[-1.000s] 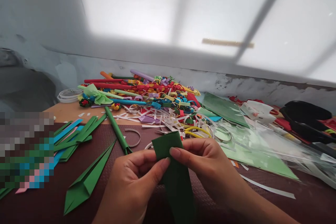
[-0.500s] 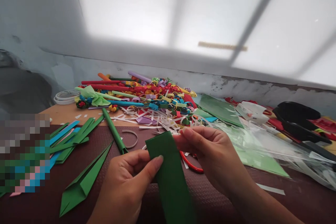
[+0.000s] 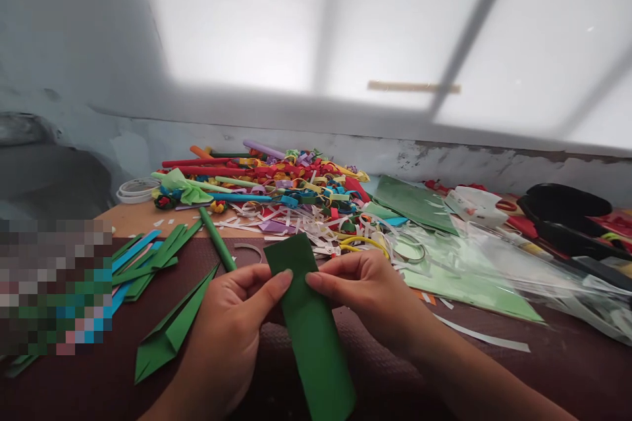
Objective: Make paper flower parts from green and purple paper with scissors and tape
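Note:
A long dark green paper strip (image 3: 313, 335) hangs between my hands, its upper end tilted to the left. My left hand (image 3: 239, 312) pinches its left edge near the top, thumb on the front face. On the opposite edge my right hand (image 3: 365, 293) pinches it at about the same height, thumb also in front. The fingertips behind the paper are hidden. Left of my left hand lies a folded green paper piece (image 3: 172, 335) with a pointed end, and beyond it a rolled green paper tube (image 3: 217, 239).
Behind my hands is a heap of colourful paper chains and tubes (image 3: 276, 177). Green and blue strips (image 3: 148, 260) lie at left, beside a tape roll (image 3: 137, 189). Light green sheets under clear plastic (image 3: 484, 283) and a black object (image 3: 567, 210) are at right.
My right hand has moved from beside the strip's top corner down onto its right edge. The red scissor handle near it no longer shows. The view has shifted slightly.

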Available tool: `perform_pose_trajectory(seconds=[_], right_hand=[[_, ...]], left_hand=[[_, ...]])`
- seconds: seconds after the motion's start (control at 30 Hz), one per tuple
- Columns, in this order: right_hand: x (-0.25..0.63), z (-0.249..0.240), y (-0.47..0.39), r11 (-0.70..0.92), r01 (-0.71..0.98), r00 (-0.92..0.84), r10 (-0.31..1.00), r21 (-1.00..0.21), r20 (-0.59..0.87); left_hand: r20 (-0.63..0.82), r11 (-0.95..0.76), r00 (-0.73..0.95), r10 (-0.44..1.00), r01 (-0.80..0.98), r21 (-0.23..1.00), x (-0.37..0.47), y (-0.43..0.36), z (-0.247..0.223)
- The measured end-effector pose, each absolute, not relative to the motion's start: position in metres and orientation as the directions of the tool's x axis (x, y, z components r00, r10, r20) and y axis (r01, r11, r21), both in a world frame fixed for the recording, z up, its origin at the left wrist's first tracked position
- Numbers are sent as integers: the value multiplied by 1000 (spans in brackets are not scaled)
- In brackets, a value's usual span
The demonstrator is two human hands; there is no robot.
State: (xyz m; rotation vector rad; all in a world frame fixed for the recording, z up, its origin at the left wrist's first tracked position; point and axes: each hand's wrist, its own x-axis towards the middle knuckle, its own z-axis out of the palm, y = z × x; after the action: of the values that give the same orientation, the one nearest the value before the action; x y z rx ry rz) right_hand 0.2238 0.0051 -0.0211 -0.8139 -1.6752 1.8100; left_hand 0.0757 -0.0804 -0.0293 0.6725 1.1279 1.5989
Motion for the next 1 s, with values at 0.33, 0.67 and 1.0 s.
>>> perform_pose_trajectory(seconds=[0.33,0.67,1.0], right_hand=[[238,-33,13,981,-85,-671,72,-173,738],[231,-18,6,-40,-202,-624,776,-978,97],[225,-19,13,-170,-299,-580,814,-939,38]], left_hand=[[-202,26,-248,948,-571,821,70,-79,-26],[112,-120,-331,937,-5,993,81,-83,-34],[-154,153,-161,975,-18,988,89,-85,-34]])
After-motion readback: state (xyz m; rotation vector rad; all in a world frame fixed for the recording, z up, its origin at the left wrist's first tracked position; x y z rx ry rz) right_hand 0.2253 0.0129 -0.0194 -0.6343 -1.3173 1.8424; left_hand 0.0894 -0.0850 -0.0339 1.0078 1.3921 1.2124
